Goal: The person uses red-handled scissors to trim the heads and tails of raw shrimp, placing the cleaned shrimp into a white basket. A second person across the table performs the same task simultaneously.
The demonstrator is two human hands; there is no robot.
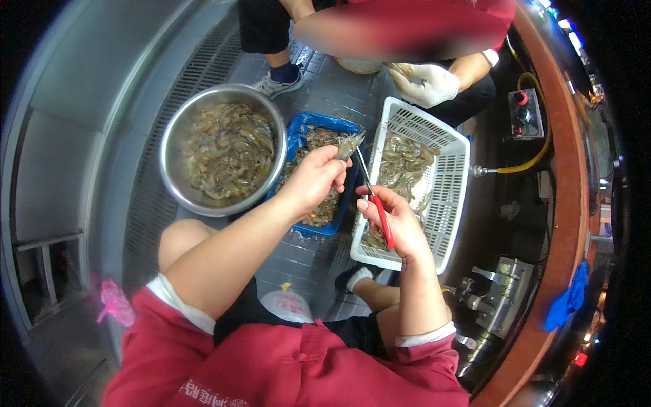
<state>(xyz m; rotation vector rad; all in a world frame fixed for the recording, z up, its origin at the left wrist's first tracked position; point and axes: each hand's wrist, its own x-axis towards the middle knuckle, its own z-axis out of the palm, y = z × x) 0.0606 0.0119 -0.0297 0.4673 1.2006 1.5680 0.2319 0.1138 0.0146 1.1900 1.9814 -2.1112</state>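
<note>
Between the fingers of my left hand (323, 173) is a raw shrimp (349, 144), its head end pointing up and right. My right hand (394, 216) grips red-handled scissors (380, 219), whose blades reach up beside the shrimp's head. Below both hands, a blue plastic tray (335, 226) holds shrimp scraps. To the left stands a round stainless steel bowl (173, 168) with many shrimp in it. A white slotted plastic basket (452, 203) on the right holds more shrimp, partly hidden by my right hand and forearm.
Across from me sits a person in a red top, with a white-gloved hand (430, 85) above the basket's far edge. A floor grate (147, 203) runs along the left. On the right are a yellow hose (529, 163), metal valves (488, 305) and a blue cloth (567, 300).
</note>
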